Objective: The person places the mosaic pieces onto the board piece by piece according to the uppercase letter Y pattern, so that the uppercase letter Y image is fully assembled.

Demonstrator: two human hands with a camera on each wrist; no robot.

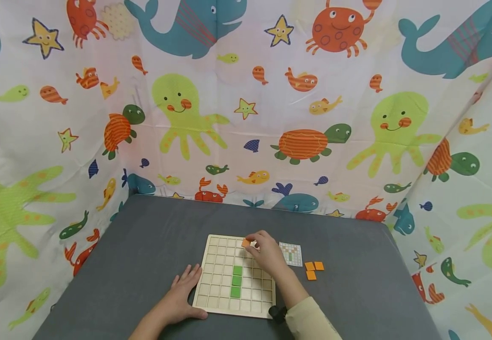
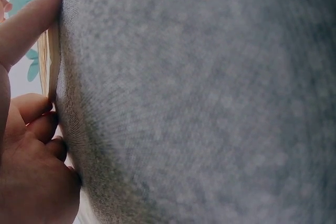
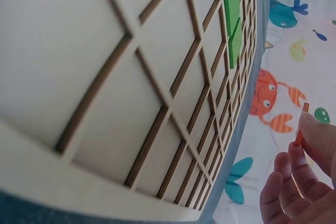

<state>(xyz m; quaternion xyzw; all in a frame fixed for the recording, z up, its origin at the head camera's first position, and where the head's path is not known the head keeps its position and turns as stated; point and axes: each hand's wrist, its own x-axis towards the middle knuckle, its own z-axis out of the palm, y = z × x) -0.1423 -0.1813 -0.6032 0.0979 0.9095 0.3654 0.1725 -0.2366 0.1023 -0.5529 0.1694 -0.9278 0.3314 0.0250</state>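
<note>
A pale cloth [image 1: 348, 85] printed with octopuses, turtles, crabs and whales hangs behind and to both sides, and within it a dark grey tabletop [image 1: 356, 264] runs back to the cloth. On the tabletop lies a flat, square wooden board [image 1: 218, 285], divided by raised strips into small square compartments, with a plain rim around them. Grey surface stretches beyond the board's far rim and out to either side. The left hand [image 1: 178, 295] rests at the board's left edge with its fingers spread, the thumb at the near left corner. From the near right, the right hand [image 1: 268, 255] reaches across the board, emerging from a cream sleeve [image 1: 311, 318]. Just beside the board's right edge, toward the far end, lies a white card [image 1: 290, 254] printed with a coloured grid. Three green tiles [image 1: 237, 280] fill neighbouring compartments in one column near the board's middle, while three loose orange tiles [image 1: 310, 266] lie right of the card. The right thumb and fingertip pinch another orange tile [image 1: 245, 243] over the far rows, raised off the board.
</note>
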